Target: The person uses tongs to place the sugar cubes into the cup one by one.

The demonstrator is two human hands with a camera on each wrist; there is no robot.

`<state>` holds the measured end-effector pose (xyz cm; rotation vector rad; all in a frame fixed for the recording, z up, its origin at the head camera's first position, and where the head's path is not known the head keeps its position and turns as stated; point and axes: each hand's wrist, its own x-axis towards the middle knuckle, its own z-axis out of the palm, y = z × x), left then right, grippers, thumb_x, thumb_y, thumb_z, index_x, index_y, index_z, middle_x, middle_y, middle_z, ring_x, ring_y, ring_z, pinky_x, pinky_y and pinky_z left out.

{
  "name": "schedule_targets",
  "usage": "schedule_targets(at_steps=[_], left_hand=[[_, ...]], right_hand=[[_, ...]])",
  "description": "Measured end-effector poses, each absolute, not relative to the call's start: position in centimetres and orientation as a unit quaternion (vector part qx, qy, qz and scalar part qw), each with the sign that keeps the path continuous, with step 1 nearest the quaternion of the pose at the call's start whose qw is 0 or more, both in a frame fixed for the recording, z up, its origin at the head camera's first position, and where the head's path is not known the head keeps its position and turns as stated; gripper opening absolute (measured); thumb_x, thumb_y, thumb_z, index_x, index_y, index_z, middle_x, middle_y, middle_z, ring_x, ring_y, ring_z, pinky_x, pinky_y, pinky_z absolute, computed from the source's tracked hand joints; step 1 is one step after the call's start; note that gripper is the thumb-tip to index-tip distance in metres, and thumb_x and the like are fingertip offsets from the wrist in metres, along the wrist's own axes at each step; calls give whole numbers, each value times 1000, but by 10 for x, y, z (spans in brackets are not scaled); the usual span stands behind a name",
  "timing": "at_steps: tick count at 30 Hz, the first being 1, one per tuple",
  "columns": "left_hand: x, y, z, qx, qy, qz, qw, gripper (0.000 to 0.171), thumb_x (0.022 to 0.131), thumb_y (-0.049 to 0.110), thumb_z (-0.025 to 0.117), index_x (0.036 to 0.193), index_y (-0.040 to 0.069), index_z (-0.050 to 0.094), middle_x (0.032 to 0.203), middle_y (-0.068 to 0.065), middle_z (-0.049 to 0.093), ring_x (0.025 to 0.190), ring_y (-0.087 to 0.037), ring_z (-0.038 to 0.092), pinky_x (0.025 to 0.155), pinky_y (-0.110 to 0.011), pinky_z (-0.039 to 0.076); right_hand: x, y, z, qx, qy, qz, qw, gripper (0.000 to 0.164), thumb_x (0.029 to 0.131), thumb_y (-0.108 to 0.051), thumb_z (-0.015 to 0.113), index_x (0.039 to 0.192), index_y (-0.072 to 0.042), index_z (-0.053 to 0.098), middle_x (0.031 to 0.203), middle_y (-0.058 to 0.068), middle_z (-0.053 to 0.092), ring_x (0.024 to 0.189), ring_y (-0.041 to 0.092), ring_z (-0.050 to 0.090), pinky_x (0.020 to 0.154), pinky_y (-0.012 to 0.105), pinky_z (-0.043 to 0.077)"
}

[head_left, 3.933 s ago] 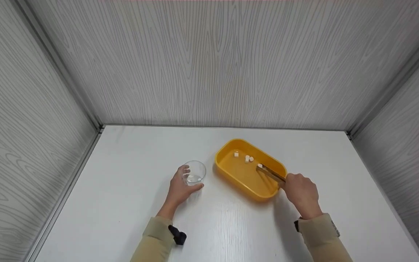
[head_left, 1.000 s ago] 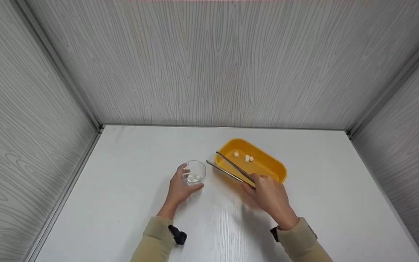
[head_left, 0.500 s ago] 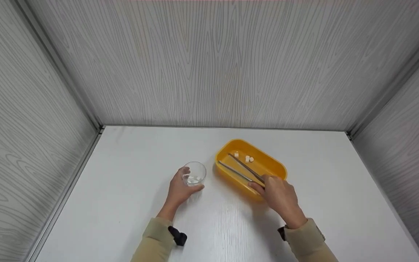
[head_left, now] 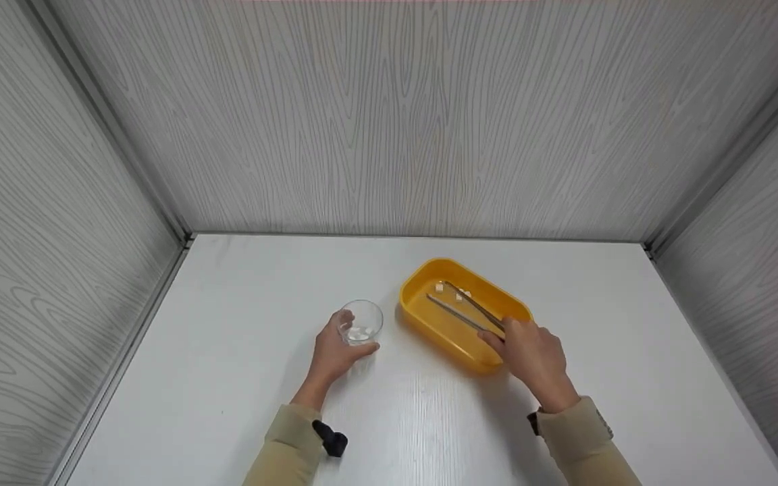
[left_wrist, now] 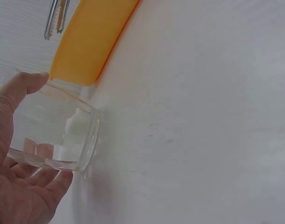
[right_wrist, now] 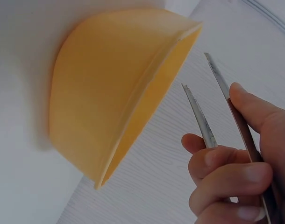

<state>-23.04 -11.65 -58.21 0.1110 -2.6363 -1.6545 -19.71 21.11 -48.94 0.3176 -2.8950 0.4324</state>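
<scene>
My left hand [head_left: 336, 345] grips a clear drinking glass [head_left: 362, 317] that stands on the white table. Inside the glass, at its bottom, lie small white cubes [left_wrist: 77, 122]. To its right is a yellow rectangular tray [head_left: 439, 343]. My right hand [head_left: 532, 354], near the tray's right end, holds metal tongs [head_left: 453, 312] with fingers and thumb around the two arms. The tongs' tips are spread apart with nothing between them, over the tray. Several white cubes [head_left: 439, 287] lie at the tray's far side, partly behind the tongs in the head view.
The white table [head_left: 261, 290] runs back to a grey wood-grain panel [head_left: 396, 135]. Similar panels close off the left [head_left: 44, 236] and right sides. A black wrist device [head_left: 330, 437] sits at the left sleeve.
My right hand has drawn the tongs from beside the glass back right, over the tray. The cube held in the tongs earliest is no longer there; more white shows in the glass. Left hand stays.
</scene>
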Motion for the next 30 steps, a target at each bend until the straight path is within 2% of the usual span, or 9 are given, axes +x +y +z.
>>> schedule_targets(at_steps=[18,30], left_hand=[[-230,-117,-583,24,-843,-538,18,87,72,24,87,142,0,42,141,-16,51,131,-32,46,108,-44,38],[-229,-116,-582,23,-846,-533,17,85,73,24,87,141,0,42,140,-16,51,130,-32,47,108,-45,38]], right_hand=[[-212,226,-502,68,-992,77,79,52,86,-47,72,61,-7,51,46,1,35,38,17,37,34,28,29],[-218,226,-500,42,-996,74,15,47,88,-47,70,74,-3,62,54,7,48,44,22,46,40,31,37]])
